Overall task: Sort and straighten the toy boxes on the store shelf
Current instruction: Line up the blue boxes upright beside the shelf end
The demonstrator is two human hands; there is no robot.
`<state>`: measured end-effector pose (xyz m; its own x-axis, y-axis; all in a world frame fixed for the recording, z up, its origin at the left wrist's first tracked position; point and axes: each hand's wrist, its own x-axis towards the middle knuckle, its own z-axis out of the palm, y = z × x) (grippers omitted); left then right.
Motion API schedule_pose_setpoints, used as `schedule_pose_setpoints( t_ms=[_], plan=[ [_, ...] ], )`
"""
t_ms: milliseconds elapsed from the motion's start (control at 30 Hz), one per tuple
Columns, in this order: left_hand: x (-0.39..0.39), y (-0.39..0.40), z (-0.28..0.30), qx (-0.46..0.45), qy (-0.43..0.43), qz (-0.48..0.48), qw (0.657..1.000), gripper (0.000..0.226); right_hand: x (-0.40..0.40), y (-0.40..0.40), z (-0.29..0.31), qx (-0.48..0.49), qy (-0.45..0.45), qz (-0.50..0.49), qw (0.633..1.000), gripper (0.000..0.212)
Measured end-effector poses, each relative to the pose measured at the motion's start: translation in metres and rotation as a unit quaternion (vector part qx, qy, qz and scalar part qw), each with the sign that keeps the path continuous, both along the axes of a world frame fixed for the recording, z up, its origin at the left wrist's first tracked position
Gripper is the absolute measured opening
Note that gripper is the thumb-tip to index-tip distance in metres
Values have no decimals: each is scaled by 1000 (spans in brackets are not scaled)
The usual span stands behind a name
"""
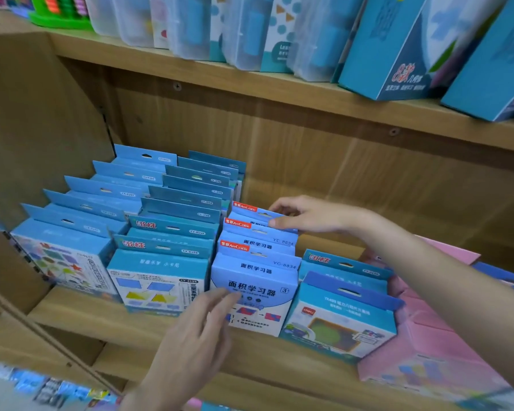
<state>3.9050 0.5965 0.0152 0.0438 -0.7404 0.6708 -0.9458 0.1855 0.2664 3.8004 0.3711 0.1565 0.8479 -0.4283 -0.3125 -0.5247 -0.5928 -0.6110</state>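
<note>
Location, as I read it from the head camera: a shop, toy or stationery section. Evidence I log: a wooden shelf unit (279, 87) with tiers of stock; many identical blue boxes (161, 280) in front-to-back rows, each with a hang-tab and printed product code; duplicate pink boxes (422, 345) to the right; clear plastic cases (244, 34) and large teal boxes (398, 54) lined up on the tier above.

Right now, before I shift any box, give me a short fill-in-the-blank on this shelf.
1. The right hand grips the top flap of the ____ box in the row with red logo tags.
2. The left hand hovers with ____ fingers at that row's front box.
3. The boxes at far right are ____.

Missing words: rearmost; straight; pink
</note>
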Motion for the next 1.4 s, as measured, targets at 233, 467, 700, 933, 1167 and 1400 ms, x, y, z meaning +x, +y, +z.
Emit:
schedule_pose_setpoints(
  t_ms=[233,467,700,933,1167,1400],
  plan=[
    [-4,2,8,6,0,18,1000,40,-9,7,-2,22,-18,-22,999,30],
    [-9,3,15,-21,-14,36,999,38,-7,9,-3,13,-17,-40,999,33],
    [-6,4,22,-26,-18,46,998,37,-9,7,-7,6,-7,-59,998,34],
    [-6,9,23,-30,-13,55,998,37,-8,4,-5,-21,4,-63,998,45],
    [-12,4,25,-56,4,109,992,37,-15,-4,3,-69,11,-49,996,44],
    [-18,7,34,-54,-24,148,987,41,-11,7,3,-77,-83,0,994,20]
  ],
)
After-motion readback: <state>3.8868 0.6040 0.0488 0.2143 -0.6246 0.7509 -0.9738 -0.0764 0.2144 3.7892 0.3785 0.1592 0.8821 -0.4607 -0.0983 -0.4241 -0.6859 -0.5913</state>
